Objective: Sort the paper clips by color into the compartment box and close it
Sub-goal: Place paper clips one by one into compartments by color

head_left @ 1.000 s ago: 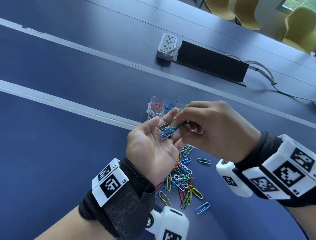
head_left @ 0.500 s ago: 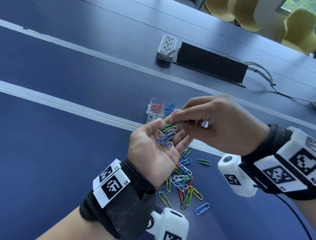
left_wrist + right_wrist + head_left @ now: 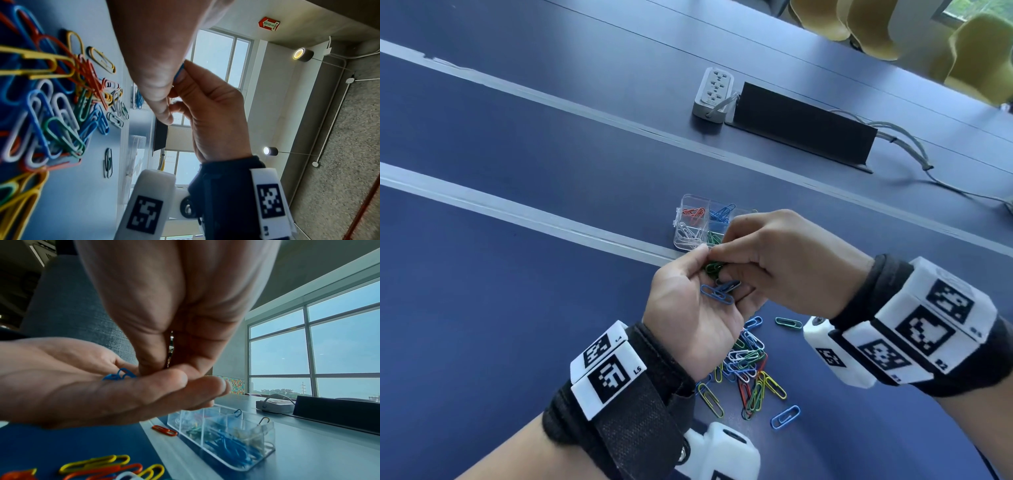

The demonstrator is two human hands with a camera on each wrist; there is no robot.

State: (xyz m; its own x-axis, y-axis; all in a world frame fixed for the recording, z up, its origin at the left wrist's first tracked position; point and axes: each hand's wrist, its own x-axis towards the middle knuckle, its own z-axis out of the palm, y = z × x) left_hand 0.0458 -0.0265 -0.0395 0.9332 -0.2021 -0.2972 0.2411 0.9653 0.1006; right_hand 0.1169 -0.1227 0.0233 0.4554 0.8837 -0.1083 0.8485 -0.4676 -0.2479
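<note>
The left hand (image 3: 690, 308) is held palm up above the bench (image 3: 517, 291), fingers loosely cupped, carrying blue paper clips (image 3: 719, 293) in the palm and green paper clips (image 3: 713, 266) nearer the fingertips. The right hand (image 3: 780, 263) has returned to that palm: half a second ago it was lifted clear with green clips pinched at the fingertips; now its thumb and forefinger are closed down onto the green clips. Whether it has hold of any at this instant cannot be told; the right wrist view shows only closed fingertips against the left fingers.

The compartment box (image 3: 681, 222) stands open just beyond the hands, with red, blue, white and green clips in separate compartments. The green compartment lies directly behind the right fingertips, partly hidden.

The mixed pile of paper clips (image 3: 748, 366) lies on the bench beneath the left wrist, with a stray green clip (image 3: 787, 322) and a stray blue clip (image 3: 785, 416) beside it.

Judgement: green clips are being transferred in small batches. Sorting is well short of completion, and the box cannot yet be closed.
</note>
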